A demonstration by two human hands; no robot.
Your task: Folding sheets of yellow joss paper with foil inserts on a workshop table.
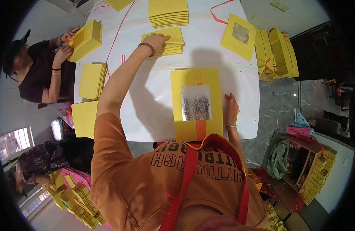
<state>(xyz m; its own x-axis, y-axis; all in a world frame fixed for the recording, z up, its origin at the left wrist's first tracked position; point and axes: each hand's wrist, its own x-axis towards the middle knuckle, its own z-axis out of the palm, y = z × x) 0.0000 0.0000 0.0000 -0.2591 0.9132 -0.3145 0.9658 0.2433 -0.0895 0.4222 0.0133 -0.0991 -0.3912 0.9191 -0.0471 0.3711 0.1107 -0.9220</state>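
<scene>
A flat yellow paper packet [177, 96] with a silver, black-speckled square and an orange strip down its middle lies on the white-covered table in front of me. My left arm stretches forward, and my left hand [156, 42] lies on top of a small stack of folded yellow paper pieces [176, 35], fingers spread over it. Close to the packet's right edge, my right hand [231, 109] rests on the table with its fingers extended, holding nothing. Just beyond the small stack sits a taller pile of yellow folded pieces [168, 13].
At the left, another person [44, 69] handles a yellow box-shaped piece [87, 40]. More yellow stacks [92, 81] line the table's left side. A yellow piece with a silver square [239, 36] lies at the far right, near tied yellow bundles [281, 54]. Red cords [121, 27] cross the white table [146, 119].
</scene>
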